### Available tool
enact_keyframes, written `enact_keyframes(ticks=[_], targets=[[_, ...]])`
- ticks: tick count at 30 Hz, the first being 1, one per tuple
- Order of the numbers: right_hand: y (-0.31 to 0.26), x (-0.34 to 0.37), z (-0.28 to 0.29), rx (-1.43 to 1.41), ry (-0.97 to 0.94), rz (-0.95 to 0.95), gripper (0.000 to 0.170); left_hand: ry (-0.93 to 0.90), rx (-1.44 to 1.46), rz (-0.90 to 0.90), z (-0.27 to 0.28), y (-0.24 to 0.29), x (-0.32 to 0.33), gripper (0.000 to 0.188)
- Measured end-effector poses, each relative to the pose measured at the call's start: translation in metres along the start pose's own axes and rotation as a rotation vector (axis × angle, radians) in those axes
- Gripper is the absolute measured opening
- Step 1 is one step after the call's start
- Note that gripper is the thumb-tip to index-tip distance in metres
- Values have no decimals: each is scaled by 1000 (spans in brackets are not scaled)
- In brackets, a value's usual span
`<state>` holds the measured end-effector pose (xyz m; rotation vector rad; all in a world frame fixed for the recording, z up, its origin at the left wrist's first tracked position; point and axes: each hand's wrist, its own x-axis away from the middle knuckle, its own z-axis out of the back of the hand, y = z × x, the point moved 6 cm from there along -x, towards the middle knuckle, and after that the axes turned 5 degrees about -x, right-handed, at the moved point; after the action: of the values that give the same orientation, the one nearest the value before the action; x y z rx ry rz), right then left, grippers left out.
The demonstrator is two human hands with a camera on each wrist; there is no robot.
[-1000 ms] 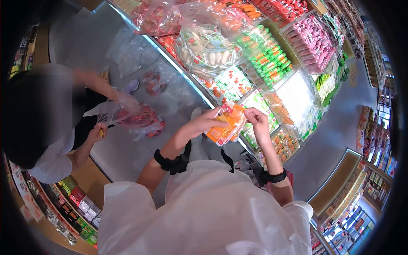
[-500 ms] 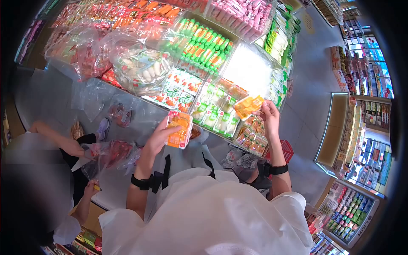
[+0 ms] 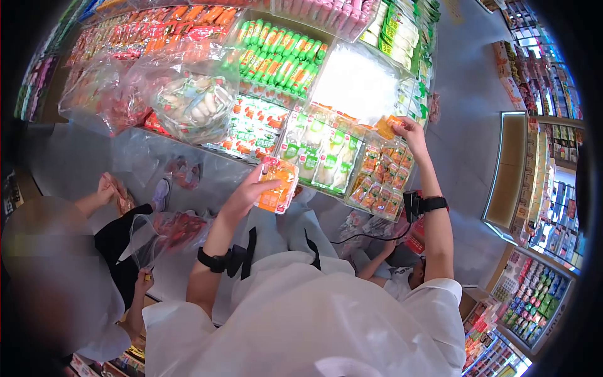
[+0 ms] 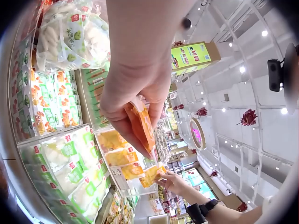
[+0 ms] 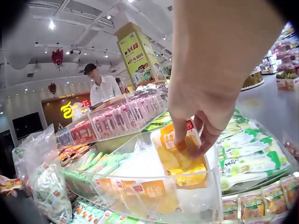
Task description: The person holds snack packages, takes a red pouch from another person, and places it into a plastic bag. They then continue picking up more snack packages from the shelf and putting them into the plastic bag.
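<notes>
In the head view my left hand grips orange snack packets, thumb across the front, held up before the display. The left wrist view catches them edge-on under curled fingers. Out to the right, my right hand pinches the top of one orange-and-yellow packet. That packet is upright at the right end of a clear plastic bin, its lower part behind the bin's front wall. A row of similar orange packets stands along the same wall, left of it. White glare covers the bin's middle in the head view.
Green-and-white packets and small orange packs fill nearer compartments. A large clear bag of white items lies on the display's left. Another person sits low at left with a plastic bag; a second person crouches at right.
My hands have parted: the right drew one packet off the left's packets and carried it right and forward to the bin. The left hand still holds its packets. The head view has turned.
</notes>
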<state>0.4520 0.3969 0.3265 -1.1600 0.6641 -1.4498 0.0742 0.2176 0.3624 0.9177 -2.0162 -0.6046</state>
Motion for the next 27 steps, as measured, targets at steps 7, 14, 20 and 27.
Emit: enact_keyframes(ticks=[7,14,20,27], targets=[[12,-17,-30,593,-237,36,22,262,-142,61,43,-21,26,46],[34,-73,-29,1272,-740,143,34,674,-56,-274,120,-48,124,26],[-226,103,-283,-175,-700,167,29,886,145,-320,191,-49,191,42],[-252,160,-496,-603,-846,107,28,1037,48,-482,184,27,235,52]])
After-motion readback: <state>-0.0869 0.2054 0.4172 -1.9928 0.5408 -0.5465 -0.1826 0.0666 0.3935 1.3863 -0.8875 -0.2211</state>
